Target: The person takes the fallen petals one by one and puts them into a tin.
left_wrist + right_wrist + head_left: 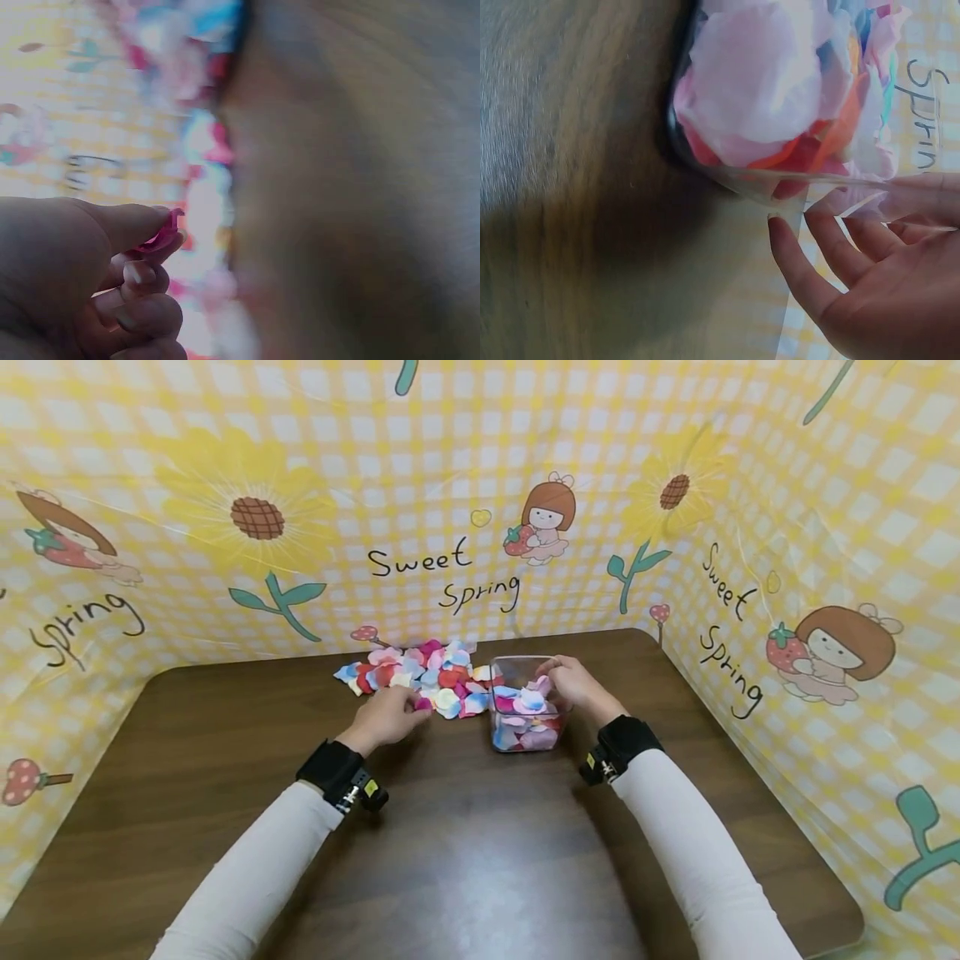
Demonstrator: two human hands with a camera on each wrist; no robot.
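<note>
Head view: pinches a magenta petal (423, 703) in the left hand (386, 717) at the near edge of a petal heap (430, 677) on a brown table (450, 810); with the right hand (573, 687), grips a clear box (513, 672) right of the heap, part-filled with loose petals (531, 700). Left wrist view: holds the magenta petal between thumb and fingertip. Right wrist view: touches the clear box's wall with bent fingers.
</note>
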